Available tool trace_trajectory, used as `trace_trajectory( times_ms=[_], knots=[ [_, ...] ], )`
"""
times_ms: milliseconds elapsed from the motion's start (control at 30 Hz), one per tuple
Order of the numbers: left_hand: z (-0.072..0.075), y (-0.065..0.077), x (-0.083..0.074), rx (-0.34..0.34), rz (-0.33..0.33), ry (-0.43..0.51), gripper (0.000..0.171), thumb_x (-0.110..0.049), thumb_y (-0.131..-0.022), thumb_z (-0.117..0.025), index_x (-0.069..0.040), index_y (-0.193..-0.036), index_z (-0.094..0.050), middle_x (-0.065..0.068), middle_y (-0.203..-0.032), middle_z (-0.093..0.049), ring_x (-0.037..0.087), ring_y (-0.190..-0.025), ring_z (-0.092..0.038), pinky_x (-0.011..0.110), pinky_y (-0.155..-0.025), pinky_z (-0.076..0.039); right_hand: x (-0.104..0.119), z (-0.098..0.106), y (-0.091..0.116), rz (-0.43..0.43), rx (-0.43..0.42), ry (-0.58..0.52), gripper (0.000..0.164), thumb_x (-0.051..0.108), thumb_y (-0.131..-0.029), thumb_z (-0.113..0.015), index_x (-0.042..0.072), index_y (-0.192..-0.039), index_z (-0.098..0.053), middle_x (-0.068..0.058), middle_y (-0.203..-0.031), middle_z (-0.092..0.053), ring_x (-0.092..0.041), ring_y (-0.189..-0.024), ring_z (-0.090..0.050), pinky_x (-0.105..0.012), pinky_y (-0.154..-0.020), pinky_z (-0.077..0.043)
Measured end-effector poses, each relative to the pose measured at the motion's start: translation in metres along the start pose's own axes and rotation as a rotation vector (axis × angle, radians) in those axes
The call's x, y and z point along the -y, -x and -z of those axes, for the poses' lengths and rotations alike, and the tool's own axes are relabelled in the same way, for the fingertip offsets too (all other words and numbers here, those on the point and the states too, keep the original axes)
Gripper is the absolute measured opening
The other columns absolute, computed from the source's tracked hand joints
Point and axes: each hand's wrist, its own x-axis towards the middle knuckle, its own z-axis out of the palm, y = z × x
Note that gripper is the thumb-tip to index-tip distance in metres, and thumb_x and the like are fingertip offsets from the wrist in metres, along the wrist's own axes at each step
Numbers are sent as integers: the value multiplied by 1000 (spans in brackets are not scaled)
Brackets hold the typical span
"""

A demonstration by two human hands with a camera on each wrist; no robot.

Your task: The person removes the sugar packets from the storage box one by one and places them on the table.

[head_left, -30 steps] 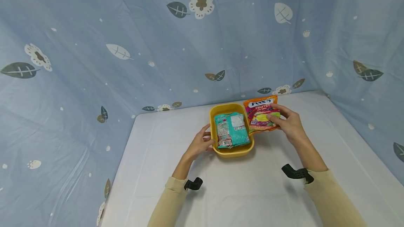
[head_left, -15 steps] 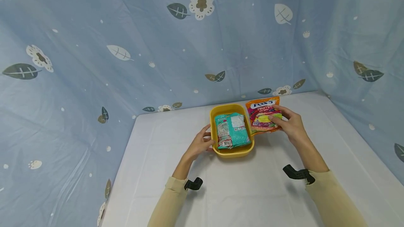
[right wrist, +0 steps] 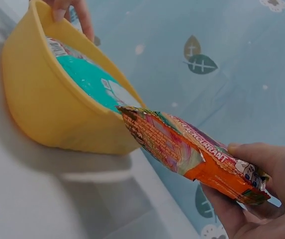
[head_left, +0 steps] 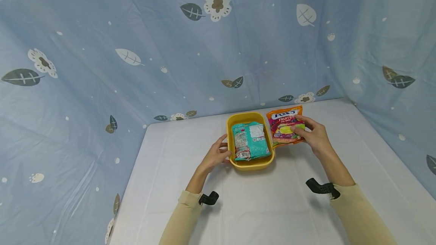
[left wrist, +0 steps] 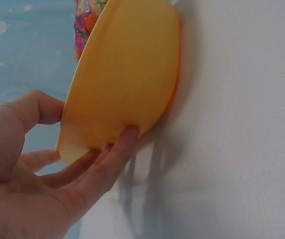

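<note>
A yellow plastic tub [head_left: 250,165] stands on the white-covered table with a teal snack packet [head_left: 252,141], back label up, lying inside. My left hand [head_left: 214,156] grips the tub's left side; in the left wrist view the thumb is at the rim and the fingers [left wrist: 115,167] press on the outer wall. With my right hand [head_left: 314,135] I pinch an orange and purple bag of Fox's fruit candy [head_left: 284,126] by its right side. The bag is held up beside the tub's right rim, and its near corner is close to that rim in the right wrist view.
The white tablecloth [head_left: 265,207] spreads around the tub. Blue curtain [head_left: 190,56] with leaf and flower prints rises behind and at both sides. A black wrist mount [head_left: 209,198] sits on the left sleeve and another black mount [head_left: 321,187] on the right one.
The candy bag and my right hand have shifted slightly right and a little down, away from over the tub's rim. My left hand, the tub and the teal packet stay put.
</note>
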Motion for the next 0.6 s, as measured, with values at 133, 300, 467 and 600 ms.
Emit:
trace_trajectory(
  times_ms=[133,300,467,600],
  knots=[
    [0,-4,8,-21,-4,-5,81,-3,-89,-62,-18,-157,-21,25,-141,-47,35,-118,-59,52,-83,-60,-1,-1,0,2,-1,1,64,33,-94,-65,15,-150,-41,-24,-152,-36,-4,-92,-55,-13,-70,-58],
    [0,-5,10,-30,-14,-13,80,-6,-88,-62,-21,-157,-24,23,-140,-48,34,-118,-59,47,-80,-62,-2,0,0,-8,-11,8,63,33,-94,-65,16,-150,-42,-22,-152,-36,-8,-96,-53,-11,-70,-57],
    [1,-5,11,-31,-14,-18,79,-6,-88,-62,-22,-156,-25,23,-140,-48,34,-118,-59,45,-79,-63,-3,0,-2,-21,-16,13,64,34,-93,-65,17,-150,-41,-22,-152,-36,-8,-96,-54,-11,-70,-57],
    [1,-5,10,-30,-10,-16,79,-6,-88,-62,-22,-156,-26,22,-139,-48,34,-117,-60,44,-79,-63,-4,0,-4,-16,-12,11,64,34,-94,-65,17,-151,-41,-22,-153,-36,-7,-95,-54,-12,-70,-57]
  ],
)
